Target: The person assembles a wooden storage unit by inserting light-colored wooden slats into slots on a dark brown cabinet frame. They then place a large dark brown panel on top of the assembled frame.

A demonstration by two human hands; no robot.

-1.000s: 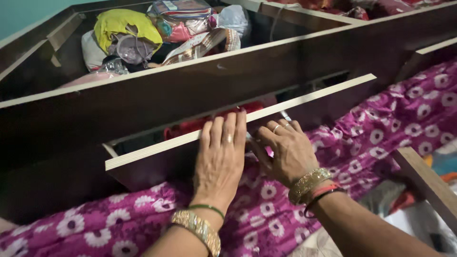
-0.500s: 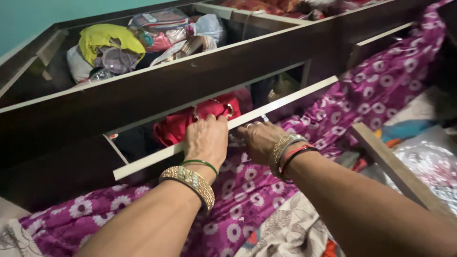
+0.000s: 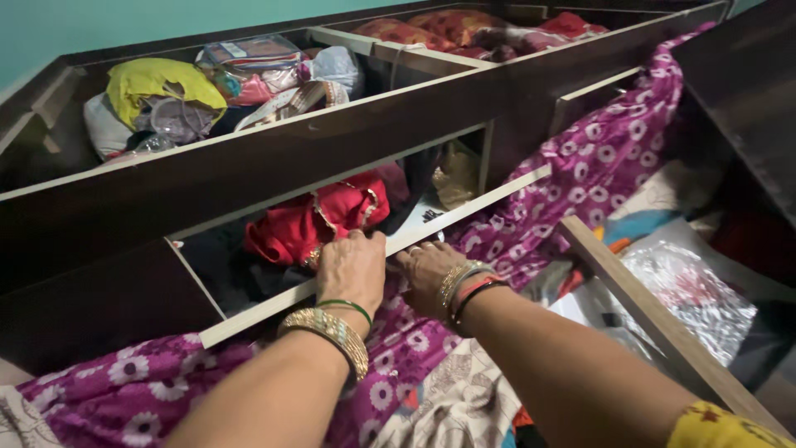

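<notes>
Both hands have drawn the drawer front further out since the earlier frames, and the opening behind it now shows more of its contents. Left hand (image 3: 352,267) lies palm-down over the top edge of the drawer front (image 3: 464,214), fingers curled over the edge and clamped on it. Right hand (image 3: 427,274) sits just beside the left hand, on the same edge, fingers closed on the board. Each wrist carries bangles (image 3: 332,328).

Inside the drawer, red cloth with gold trim (image 3: 319,217) lies just behind the left hand. A purple flowered sheet (image 3: 580,174) hangs over the drawer front below and to the right of the hands. Above, the open bed box (image 3: 274,145) holds a yellow cloth (image 3: 157,79) and plastic bags (image 3: 257,70).
</notes>
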